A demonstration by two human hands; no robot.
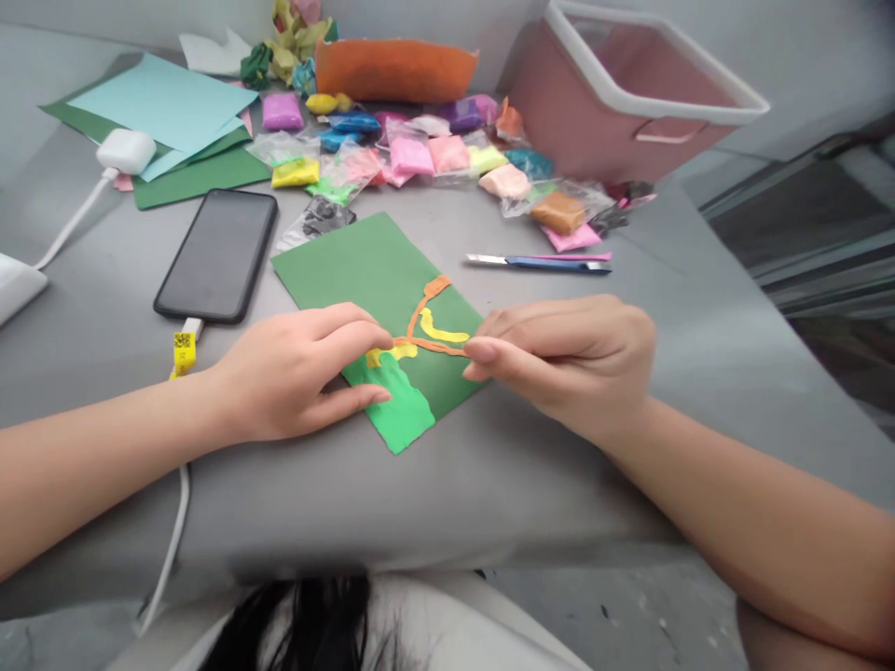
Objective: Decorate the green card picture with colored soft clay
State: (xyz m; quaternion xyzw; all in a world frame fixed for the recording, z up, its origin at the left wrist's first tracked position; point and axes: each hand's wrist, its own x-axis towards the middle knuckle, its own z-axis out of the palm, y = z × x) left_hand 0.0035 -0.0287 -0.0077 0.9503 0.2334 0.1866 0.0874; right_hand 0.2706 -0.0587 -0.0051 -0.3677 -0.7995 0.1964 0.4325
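A dark green card (350,266) lies at an angle on the table. On it are a bright green patch of modelling clay (402,410), yellow clay pieces (444,334) and an orange clay strip (412,321) that branches upward. My left hand (300,373) rests on the card's left side, fingers extended and thumb apart, its fingertips by the strip's left end and the lower yellow piece. At the card's right edge, my right hand (573,359) pinches the strip's right end between thumb and fingers. The fingers hide that tip.
Behind the card lie several bags of coloured clay (412,157) and a pink bin (594,121). A blue utility knife (538,265) rests to the right. Left are a phone (218,252) with a white cable (183,494), an earphone case (126,149) and coloured sheets (160,102).
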